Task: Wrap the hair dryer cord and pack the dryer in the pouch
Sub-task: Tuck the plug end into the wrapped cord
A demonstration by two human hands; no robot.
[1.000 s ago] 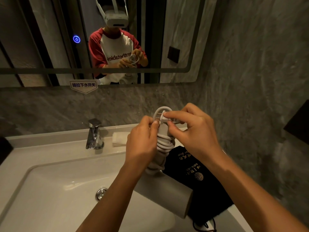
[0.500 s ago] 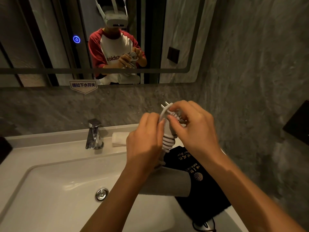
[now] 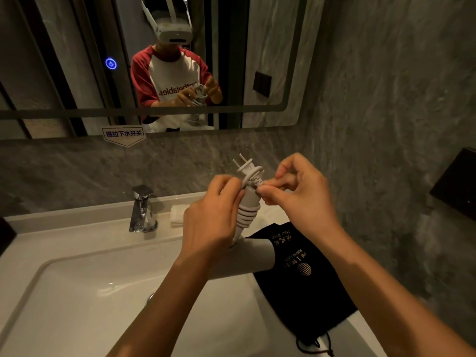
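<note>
A grey hair dryer (image 3: 253, 258) is held above the sink, its handle pointing up. The white cord (image 3: 247, 215) is coiled several times round the handle. The plug (image 3: 244, 166) sticks up at the top, prongs pointing up and left. My left hand (image 3: 211, 215) grips the handle and coils from the left. My right hand (image 3: 298, 194) pinches the cord end just below the plug. The black pouch (image 3: 304, 276) with gold print lies flat on the counter's right side, its drawstring near the front edge.
A white sink basin (image 3: 77, 300) fills the lower left, with a chrome faucet (image 3: 142, 210) behind it and a folded white cloth (image 3: 177, 215) beside it. A mirror (image 3: 64, 60) hangs above. The grey stone wall stands close on the right, bearing a black box (image 3: 456, 184).
The plug end has swung up and now pokes above the coils. The dryer body has turned so its barrel points right. Both hands have stayed on the handle top.
</note>
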